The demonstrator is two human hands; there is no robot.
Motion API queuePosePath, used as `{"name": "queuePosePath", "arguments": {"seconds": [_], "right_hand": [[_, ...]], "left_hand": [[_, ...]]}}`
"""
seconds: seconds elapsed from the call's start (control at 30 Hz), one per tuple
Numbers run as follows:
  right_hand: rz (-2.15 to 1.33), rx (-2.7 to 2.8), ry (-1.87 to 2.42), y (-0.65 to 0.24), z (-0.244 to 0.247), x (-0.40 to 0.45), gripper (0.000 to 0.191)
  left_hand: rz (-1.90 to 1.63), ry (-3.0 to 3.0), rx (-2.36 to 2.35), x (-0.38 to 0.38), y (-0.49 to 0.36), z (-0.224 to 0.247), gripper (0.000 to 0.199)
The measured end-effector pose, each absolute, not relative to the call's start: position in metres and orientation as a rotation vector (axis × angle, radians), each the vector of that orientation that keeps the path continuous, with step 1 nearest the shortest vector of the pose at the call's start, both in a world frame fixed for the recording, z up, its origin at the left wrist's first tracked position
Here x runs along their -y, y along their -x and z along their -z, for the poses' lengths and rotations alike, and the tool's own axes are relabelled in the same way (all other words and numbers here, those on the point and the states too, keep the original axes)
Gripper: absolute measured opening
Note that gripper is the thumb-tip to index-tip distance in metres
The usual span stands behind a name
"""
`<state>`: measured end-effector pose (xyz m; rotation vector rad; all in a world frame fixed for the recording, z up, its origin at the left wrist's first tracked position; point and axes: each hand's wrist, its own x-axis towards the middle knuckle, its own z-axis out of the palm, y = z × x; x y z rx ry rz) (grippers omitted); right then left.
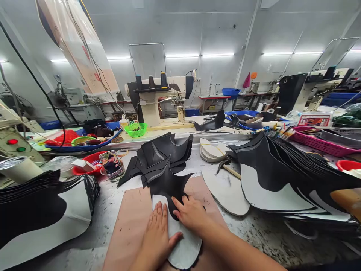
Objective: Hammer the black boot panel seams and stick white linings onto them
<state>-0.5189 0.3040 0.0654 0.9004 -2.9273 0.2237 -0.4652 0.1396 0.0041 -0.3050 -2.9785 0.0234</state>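
A black shoe upper piece (166,182) with a white lining piece (184,250) on it lies on a brown sheet (128,222) in front of me. My left hand (159,229) rests flat on the white lining, fingers stretched out and thumb apart. Just to its right, my right hand (191,212) lies across the black piece and the lining's edge. Its index finger is stretched out and its thumb is apart; the other fingers are partly hidden. More black upper pieces (160,152) lie in a loose pile directly behind.
Tall stacks of black-and-white pieces stand left (34,210) and right (270,162). A hammer (229,169) and a white sole-shaped template (225,192) lie at right. A phone (112,164) leans in a cup at left. A sewing machine (158,98) stands behind.
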Motion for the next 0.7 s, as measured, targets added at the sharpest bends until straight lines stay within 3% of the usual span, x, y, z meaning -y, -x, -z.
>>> {"name": "queuePosePath", "arguments": {"seconds": [0.17,0.37,0.5,0.7], "right_hand": [[-0.278,2.932,-0.900,0.519,-0.066,-0.303,0.041],[-0.284,2.974,-0.838,0.518,-0.070,-0.297,0.040],[-0.329,2.905,-0.804,0.504,-0.057,-0.298,0.045],[-0.491,2.605,-1.335,0.485,-0.033,-0.304,0.044]], "left_hand": [[-0.084,0.289,3.056,-0.144,0.466,-0.020,0.086],[-0.113,0.276,3.034,-0.146,0.482,-0.039,0.051],[-0.091,0.264,3.036,-0.143,0.490,-0.043,0.048],[-0.068,0.301,3.140,-0.132,0.492,-0.041,0.052]]}}
